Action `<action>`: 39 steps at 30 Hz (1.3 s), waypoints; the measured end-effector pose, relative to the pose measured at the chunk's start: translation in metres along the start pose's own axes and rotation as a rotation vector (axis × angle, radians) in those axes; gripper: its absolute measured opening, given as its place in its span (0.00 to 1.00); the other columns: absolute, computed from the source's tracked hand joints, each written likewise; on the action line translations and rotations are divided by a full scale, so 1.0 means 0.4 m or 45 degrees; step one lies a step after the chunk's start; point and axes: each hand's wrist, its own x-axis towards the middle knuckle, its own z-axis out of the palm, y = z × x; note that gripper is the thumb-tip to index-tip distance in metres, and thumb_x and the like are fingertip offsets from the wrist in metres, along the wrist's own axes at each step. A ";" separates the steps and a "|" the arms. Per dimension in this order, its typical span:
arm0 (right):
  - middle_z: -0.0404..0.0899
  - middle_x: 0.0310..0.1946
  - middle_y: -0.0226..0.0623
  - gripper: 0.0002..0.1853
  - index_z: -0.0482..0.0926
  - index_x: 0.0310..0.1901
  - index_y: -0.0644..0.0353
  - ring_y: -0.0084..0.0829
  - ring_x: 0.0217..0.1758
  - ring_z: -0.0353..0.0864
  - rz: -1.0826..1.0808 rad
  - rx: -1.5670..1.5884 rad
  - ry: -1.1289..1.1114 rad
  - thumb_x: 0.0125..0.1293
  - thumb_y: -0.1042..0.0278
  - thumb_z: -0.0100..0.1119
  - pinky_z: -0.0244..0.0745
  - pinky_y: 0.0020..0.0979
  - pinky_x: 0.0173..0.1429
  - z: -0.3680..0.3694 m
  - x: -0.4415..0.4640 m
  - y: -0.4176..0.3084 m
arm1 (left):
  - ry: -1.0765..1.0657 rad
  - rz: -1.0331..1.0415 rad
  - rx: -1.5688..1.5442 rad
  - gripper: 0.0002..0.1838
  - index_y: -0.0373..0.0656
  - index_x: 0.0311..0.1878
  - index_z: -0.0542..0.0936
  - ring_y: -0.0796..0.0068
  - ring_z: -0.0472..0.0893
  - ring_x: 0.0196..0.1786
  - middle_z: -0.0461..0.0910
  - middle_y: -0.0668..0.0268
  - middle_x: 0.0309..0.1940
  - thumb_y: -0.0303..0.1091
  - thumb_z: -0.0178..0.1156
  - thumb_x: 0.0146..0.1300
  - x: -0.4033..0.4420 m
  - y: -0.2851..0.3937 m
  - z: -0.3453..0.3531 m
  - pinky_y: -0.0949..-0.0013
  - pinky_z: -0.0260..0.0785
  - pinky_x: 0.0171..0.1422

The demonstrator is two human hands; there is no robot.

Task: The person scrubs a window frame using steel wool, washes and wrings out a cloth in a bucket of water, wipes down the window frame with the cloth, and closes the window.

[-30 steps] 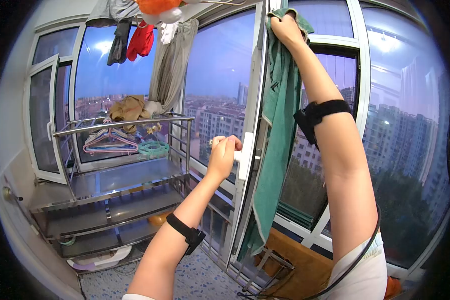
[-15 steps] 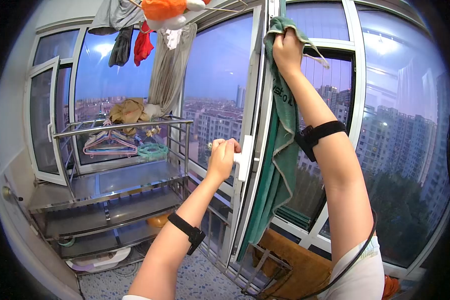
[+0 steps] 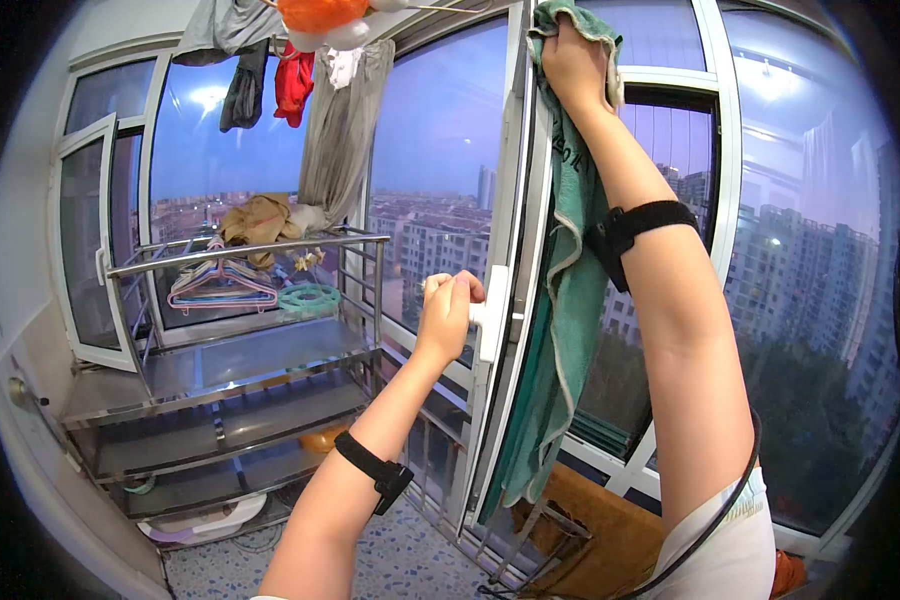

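My right hand (image 3: 576, 68) is raised high at the upper middle, closed on a green towel (image 3: 570, 280) that hangs down in folds beside the edge of an open window sash. The bunched top of the cloth lies against the sash's upper part. My left hand (image 3: 450, 312) is wrapped round the white window handle (image 3: 491, 315) lower on the same sash frame (image 3: 515, 220). Dark lettering shows on part of the towel, just below my right hand.
A metal rack (image 3: 260, 352) with shelves stands at left, holding hangers (image 3: 222, 287) and a brown cloth (image 3: 255, 222). Laundry (image 3: 292, 85) and an orange-and-white plush item (image 3: 325, 15) hang above. A brown board (image 3: 610, 515) leans below the window at right.
Over the last second my right hand has dipped slightly and gone back up along the sash, and the towel's folds have shifted. My left hand has stayed on the handle.
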 end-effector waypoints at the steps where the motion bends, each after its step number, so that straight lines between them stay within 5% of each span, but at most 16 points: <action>1: 0.80 0.41 0.50 0.14 0.78 0.46 0.62 0.49 0.46 0.79 -0.004 0.001 -0.005 0.60 0.69 0.51 0.73 0.44 0.51 -0.023 -0.001 -0.014 | 0.002 -0.004 -0.004 0.24 0.42 0.30 0.77 0.63 0.68 0.41 0.76 0.62 0.27 0.43 0.34 0.72 0.001 0.003 0.000 0.61 0.57 0.57; 3: 0.78 0.43 0.54 0.14 0.76 0.47 0.61 0.56 0.47 0.76 0.032 0.104 -0.124 0.60 0.72 0.48 0.72 0.49 0.52 -0.064 0.004 -0.033 | 0.006 0.001 -0.016 0.24 0.42 0.29 0.77 0.63 0.67 0.41 0.76 0.62 0.27 0.43 0.35 0.72 0.000 0.008 -0.001 0.60 0.56 0.57; 15: 0.77 0.36 0.59 0.12 0.73 0.42 0.67 0.58 0.43 0.77 -0.161 0.224 -0.267 0.55 0.75 0.49 0.72 0.48 0.49 -0.056 0.031 0.028 | 0.040 -0.042 -0.039 0.21 0.42 0.29 0.76 0.62 0.67 0.43 0.75 0.62 0.28 0.41 0.37 0.71 -0.004 0.021 0.004 0.61 0.57 0.57; 21: 0.77 0.38 0.61 0.18 0.70 0.50 0.70 0.58 0.46 0.77 0.029 0.309 -0.752 0.56 0.76 0.46 0.74 0.48 0.50 -0.033 0.080 0.060 | 0.036 -0.042 -0.007 0.21 0.41 0.29 0.76 0.62 0.67 0.43 0.75 0.61 0.28 0.41 0.37 0.71 -0.001 0.010 0.004 0.60 0.58 0.57; 23: 0.77 0.42 0.60 0.20 0.70 0.53 0.66 0.57 0.48 0.78 -0.215 0.110 -0.851 0.57 0.77 0.46 0.74 0.47 0.49 -0.032 0.106 0.059 | 0.033 -0.037 0.003 0.21 0.41 0.29 0.76 0.62 0.67 0.43 0.75 0.60 0.28 0.42 0.37 0.71 -0.001 0.003 0.007 0.60 0.59 0.56; 25: 0.78 0.45 0.57 0.22 0.72 0.55 0.55 0.57 0.50 0.77 -0.073 -0.096 -0.910 0.57 0.78 0.49 0.75 0.47 0.49 -0.167 0.148 -0.015 | 0.015 -0.089 0.030 0.22 0.42 0.30 0.76 0.60 0.67 0.44 0.75 0.59 0.29 0.43 0.37 0.71 -0.004 -0.012 0.014 0.60 0.60 0.55; 31: 0.80 0.39 0.55 0.13 0.76 0.44 0.63 0.54 0.45 0.80 0.390 0.033 -0.436 0.58 0.67 0.56 0.75 0.47 0.51 -0.210 0.162 0.028 | 0.001 -0.099 0.028 0.23 0.42 0.30 0.76 0.59 0.67 0.46 0.75 0.58 0.30 0.44 0.36 0.71 -0.004 0.005 0.012 0.58 0.60 0.56; 32: 0.82 0.39 0.52 0.15 0.78 0.42 0.63 0.52 0.45 0.81 0.506 0.019 -0.542 0.60 0.61 0.58 0.75 0.45 0.53 -0.196 0.160 0.041 | -0.003 -0.100 0.025 0.23 0.42 0.30 0.76 0.59 0.67 0.46 0.75 0.58 0.30 0.44 0.36 0.71 -0.003 0.006 0.014 0.58 0.60 0.56; 33: 0.81 0.39 0.57 0.22 0.80 0.40 0.69 0.53 0.44 0.81 0.302 -0.079 -0.573 0.52 0.56 0.63 0.75 0.45 0.50 -0.093 0.162 0.151 | 0.006 -0.084 0.022 0.23 0.42 0.30 0.75 0.59 0.67 0.45 0.75 0.59 0.30 0.44 0.36 0.71 -0.002 0.005 0.015 0.58 0.60 0.56; 39: 0.83 0.37 0.53 0.28 0.82 0.35 0.72 0.45 0.42 0.84 0.728 0.192 -0.605 0.46 0.49 0.67 0.76 0.39 0.49 -0.115 0.091 0.006 | 0.001 -0.083 0.004 0.23 0.42 0.28 0.75 0.60 0.67 0.44 0.75 0.59 0.28 0.43 0.35 0.71 -0.004 0.005 0.014 0.58 0.58 0.56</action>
